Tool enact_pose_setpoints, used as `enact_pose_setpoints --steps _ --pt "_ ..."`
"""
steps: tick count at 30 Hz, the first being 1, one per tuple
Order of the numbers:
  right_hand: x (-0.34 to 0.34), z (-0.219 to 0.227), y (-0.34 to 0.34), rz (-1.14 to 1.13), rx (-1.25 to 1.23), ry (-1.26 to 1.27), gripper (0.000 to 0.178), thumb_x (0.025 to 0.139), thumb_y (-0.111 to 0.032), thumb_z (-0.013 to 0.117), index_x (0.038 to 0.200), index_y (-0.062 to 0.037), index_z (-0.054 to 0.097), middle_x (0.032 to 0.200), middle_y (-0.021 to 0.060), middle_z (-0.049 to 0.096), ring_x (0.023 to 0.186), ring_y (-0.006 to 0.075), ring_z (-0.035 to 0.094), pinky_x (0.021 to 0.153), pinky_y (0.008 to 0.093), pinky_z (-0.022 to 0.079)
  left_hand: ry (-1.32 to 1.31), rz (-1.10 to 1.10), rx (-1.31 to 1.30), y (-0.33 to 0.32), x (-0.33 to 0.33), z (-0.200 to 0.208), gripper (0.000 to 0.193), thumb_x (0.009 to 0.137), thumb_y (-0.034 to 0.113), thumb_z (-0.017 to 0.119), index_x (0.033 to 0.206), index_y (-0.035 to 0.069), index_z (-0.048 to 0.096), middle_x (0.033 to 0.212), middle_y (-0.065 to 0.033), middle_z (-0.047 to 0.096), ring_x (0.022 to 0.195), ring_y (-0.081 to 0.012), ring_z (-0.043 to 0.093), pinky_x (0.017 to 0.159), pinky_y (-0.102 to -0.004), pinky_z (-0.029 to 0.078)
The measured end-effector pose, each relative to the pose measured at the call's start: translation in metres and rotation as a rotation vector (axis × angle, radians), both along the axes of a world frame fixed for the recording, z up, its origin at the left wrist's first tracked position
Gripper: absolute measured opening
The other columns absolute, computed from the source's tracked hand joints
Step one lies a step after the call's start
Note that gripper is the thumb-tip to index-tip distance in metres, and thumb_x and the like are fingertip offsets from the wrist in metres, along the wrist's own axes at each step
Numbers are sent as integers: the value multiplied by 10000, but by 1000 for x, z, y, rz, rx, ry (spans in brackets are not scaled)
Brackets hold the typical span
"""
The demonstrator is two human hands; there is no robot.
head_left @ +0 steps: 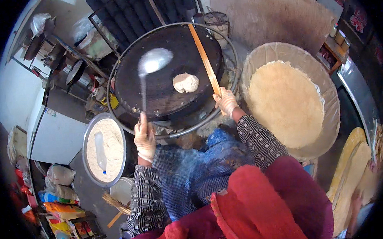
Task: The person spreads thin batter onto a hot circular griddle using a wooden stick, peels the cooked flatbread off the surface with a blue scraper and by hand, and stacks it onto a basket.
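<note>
In my gloved left hand (145,139) is the handle of a metal ladle (155,60), its shiny bowl blurred over the left part of a large round black griddle (156,97). My right hand (227,101), also gloved, grips a long flat wooden scraper (203,55) near its lower end. The scraper slants up and left across the griddle's right side. Between the two tools a lump of pale batter (186,83) rests on the dark surface. A metal ring (187,130) runs around the griddle.
To the right stands a wide lined basket (257,59) holding a stack of thin round flatbreads (285,102). At left, a basin (87,154) of pale batter or dough has a plastic bottle (100,151) lying in it. A straw brush (116,203) lies below the basin.
</note>
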State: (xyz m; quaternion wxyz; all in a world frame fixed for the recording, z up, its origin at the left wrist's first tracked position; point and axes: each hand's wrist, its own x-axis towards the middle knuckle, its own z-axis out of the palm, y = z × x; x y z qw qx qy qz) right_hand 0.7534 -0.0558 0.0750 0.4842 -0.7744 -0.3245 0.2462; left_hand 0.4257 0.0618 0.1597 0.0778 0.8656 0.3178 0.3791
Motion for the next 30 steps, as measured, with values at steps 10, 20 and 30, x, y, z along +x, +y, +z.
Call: enact_pose_setpoints --steps 10,20,30 --pt "-57 23 -90 57 49 808 135 932 -235 554 903 -109 593 653 24 565 468 138 539 365 308 413 57 526 -431 28 -212 -82 567 925 38 477 1456 -4 283 1494 -214 319 1374 -326 325 1136 -345 235" --pt "-65 54 -43 295 -476 -372 390 921 -392 503 958 -40 667 853 196 684 824 372 664 702 475 515 802 802 -873 52 -317 -235 707 913 176 513 1497 118 120 1209 -237 579 1112 -312 593 967 -391 451" --pt "-102 70 -13 246 -363 -570 369 930 -345 518 986 -14 672 910 194 694 862 316 685 732 442 543 618 685 -198 36 -259 -109 793 848 320 634 1492 103 225 1447 -182 387 1368 -334 314 1083 -488 307"
